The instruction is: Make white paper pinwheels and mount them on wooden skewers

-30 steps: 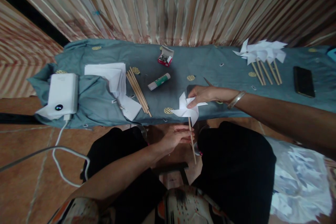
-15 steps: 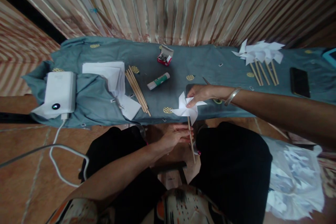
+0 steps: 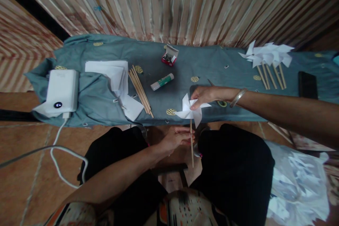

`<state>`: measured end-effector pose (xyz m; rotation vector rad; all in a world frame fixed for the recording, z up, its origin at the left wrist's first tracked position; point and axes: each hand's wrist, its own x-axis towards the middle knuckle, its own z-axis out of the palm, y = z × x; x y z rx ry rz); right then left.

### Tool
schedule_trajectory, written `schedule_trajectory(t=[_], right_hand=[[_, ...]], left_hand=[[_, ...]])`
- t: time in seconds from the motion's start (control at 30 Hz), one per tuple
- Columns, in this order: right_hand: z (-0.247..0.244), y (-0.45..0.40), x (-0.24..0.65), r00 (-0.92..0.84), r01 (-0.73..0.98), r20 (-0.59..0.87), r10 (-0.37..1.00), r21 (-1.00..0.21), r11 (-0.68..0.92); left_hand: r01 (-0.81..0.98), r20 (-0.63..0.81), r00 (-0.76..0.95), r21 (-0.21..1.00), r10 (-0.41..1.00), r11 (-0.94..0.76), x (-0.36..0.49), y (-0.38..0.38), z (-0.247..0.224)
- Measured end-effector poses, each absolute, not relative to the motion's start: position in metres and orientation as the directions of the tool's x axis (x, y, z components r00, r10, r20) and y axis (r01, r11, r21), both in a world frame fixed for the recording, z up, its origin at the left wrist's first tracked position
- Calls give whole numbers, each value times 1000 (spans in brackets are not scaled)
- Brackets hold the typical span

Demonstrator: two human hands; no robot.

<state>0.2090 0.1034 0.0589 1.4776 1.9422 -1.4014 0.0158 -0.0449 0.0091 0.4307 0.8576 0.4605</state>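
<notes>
A white paper pinwheel (image 3: 188, 113) on a thin wooden stick (image 3: 192, 152) is held over the table's front edge. My right hand (image 3: 203, 94) pinches the middle of the pinwheel between thumb and fingers, a silver bangle on its wrist. Below the edge, the fingers of my left hand (image 3: 177, 139) are closed on the stick, which hangs nearly upright. Scissors (image 3: 221, 103) lie partly hidden behind my right hand. Beyond it sit a glue stick (image 3: 162, 81) and a small open red box (image 3: 169, 56) of metal pins or tacks.
Loose wooden sticks (image 3: 140, 91) lie beside white paper sheets (image 3: 106, 66) on the blue-green cloth (image 3: 182, 60). A white power bank (image 3: 62, 90) with a cable stands left. Several pinwheels (image 3: 270, 54) and a dark phone (image 3: 307, 84) lie right. A plastic bag of paper scraps (image 3: 299, 183) rests below.
The stick has swung slightly, its lower end moving left so it is more upright. Both hands keep their hold. The whole view has shifted a little.
</notes>
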Motion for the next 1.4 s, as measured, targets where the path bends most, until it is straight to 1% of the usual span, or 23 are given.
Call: schedule_trajectory(t=[0.23, 0.43, 0.77, 1.1, 1.17, 1.23, 1.3, 1.4], right_hand=[[62, 103, 209, -420, 856, -745, 519, -515, -48], [64, 103, 207, -420, 846, -747, 515, -528, -76], [69, 103, 200, -377, 879, -756, 535, -474, -51], [69, 99, 206, -376, 844, -742, 555, -521, -125], [71, 96, 211, -386, 810, -712, 587, -566, -155], [75, 92, 217, -380, 741, -668, 640, -634, -221], [80, 86, 223, -362, 634, -633, 685, -706, -318], [88, 79, 231, -359, 423, -594, 720, -791, -442]], left_hand=[[-198, -614, 534, 578, 581, 792, 11, -42, 14], [-238, -614, 542, 543, 574, 805, 18, -46, 12], [-244, -606, 549, 542, 575, 804, 23, -47, 9], [-219, -591, 548, 582, 592, 783, 26, -48, 12], [-228, -581, 549, 587, 600, 777, 27, -47, 15], [-236, -569, 549, 598, 613, 766, 28, -44, 18], [-247, -551, 549, 611, 628, 752, 29, -39, 22], [-269, -514, 554, 634, 655, 725, 32, -28, 28]])
